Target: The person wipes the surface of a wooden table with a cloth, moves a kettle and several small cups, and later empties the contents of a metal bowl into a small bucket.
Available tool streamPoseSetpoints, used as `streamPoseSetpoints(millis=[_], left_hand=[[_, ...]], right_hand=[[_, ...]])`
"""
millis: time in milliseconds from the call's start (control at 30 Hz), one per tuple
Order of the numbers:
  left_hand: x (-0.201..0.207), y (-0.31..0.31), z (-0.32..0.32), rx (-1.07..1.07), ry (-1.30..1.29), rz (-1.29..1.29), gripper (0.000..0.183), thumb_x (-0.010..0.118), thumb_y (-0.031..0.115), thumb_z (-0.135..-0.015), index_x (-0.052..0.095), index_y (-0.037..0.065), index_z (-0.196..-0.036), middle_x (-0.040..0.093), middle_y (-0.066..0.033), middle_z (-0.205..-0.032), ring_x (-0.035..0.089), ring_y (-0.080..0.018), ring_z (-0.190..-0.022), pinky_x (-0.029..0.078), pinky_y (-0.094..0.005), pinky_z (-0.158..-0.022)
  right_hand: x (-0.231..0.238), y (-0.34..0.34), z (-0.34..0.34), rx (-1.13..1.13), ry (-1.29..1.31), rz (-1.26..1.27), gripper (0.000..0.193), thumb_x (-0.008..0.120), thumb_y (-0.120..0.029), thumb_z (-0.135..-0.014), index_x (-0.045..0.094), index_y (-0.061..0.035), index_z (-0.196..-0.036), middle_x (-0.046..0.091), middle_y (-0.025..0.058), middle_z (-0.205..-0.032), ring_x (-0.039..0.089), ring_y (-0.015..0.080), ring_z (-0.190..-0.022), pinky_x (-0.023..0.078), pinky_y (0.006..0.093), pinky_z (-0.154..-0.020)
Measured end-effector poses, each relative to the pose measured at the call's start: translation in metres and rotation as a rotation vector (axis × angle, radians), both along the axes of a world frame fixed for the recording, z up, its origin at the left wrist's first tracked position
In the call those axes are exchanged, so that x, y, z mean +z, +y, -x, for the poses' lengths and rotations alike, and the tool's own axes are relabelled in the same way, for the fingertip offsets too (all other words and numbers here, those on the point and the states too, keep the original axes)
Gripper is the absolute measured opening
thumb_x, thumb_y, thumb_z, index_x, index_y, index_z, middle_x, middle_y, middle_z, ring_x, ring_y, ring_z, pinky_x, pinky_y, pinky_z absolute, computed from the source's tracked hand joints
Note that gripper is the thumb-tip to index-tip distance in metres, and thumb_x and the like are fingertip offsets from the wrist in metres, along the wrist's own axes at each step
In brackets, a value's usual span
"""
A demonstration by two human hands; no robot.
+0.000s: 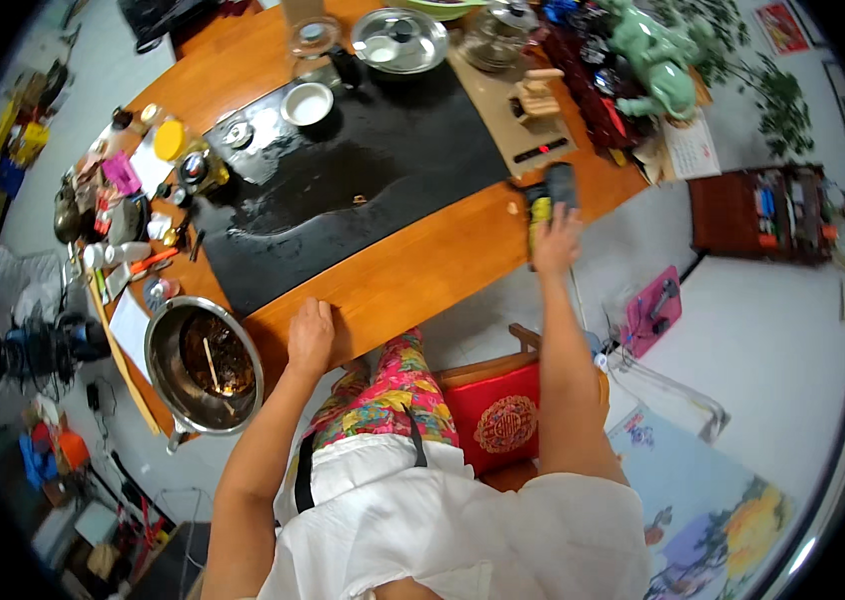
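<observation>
I see a big metal bowl (205,362) on the left, sitting at the bench (413,270) edge, with brown liquid and a stick in it. My left hand (311,338) lies flat beside it on the wood, fingers loose, holding nothing. Above is the wet black tray (343,190) with a small white bowl (307,103). My right hand (557,240) touches a dark remote (563,185) at the right edge; I cannot tell its grip. A red chair cushion (498,415) sits below.
</observation>
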State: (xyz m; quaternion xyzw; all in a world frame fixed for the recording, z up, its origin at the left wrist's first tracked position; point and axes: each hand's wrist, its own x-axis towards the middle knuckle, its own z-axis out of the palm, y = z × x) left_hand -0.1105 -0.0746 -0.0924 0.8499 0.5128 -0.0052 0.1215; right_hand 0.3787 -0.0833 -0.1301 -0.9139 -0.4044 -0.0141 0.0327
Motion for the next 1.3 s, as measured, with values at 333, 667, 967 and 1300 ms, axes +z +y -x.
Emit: streamPoseSetpoints(millis=[333,667,967,1300], left_hand=[[0.116,-0.010,0.029,0.330,-0.339,-0.095,0.019,0.066,-0.003,-0.079,0.054,0.004,-0.092,0.056,-0.0160,-0.089,0.061,-0.0373,-0.078,0.050,-0.0455,-0.067],[0.126,-0.018,0.117,0.613,-0.229,-0.224,0.010,0.061,-0.001,-0.089,0.054,0.002,-0.096,0.057,-0.0174,-0.093,0.060,-0.0405,-0.081,0.049,-0.0465,-0.070],[0.134,-0.032,0.135,0.721,-0.289,-0.083,0.033,0.062,0.000,-0.088,0.058,0.002,-0.120,0.059,-0.0159,-0.101,0.063,-0.0357,-0.090,0.051,-0.0455,-0.078],[0.140,-0.070,0.199,0.944,-0.509,-0.222,0.025,0.063,0.003,-0.093,0.065,-0.001,-0.118,0.059,-0.0075,-0.104,0.055,-0.0154,-0.083,0.047,-0.0282,-0.075]], right_hand=[[-0.004,0.041,0.115,0.272,-0.104,0.008,0.074,0.055,-0.053,-0.096,0.036,-0.0163,-0.156,0.022,0.0213,-0.164,0.024,0.0418,-0.150,0.022,0.0639,-0.116],[0.014,0.139,0.274,0.563,0.042,-0.083,0.062,0.059,-0.046,-0.096,0.045,-0.0217,-0.151,0.029,0.0183,-0.163,0.026,0.0410,-0.149,0.019,0.0622,-0.117],[0.020,0.195,0.406,0.833,0.280,-0.199,0.052,0.060,-0.039,-0.097,0.051,-0.0266,-0.146,0.034,0.0122,-0.161,0.030,0.0379,-0.146,0.024,0.0588,-0.116],[0.034,0.154,0.460,1.005,0.469,-0.038,0.044,0.059,-0.035,-0.099,0.057,-0.0244,-0.142,0.038,0.0104,-0.159,0.031,0.0390,-0.146,0.023,0.0598,-0.117]])
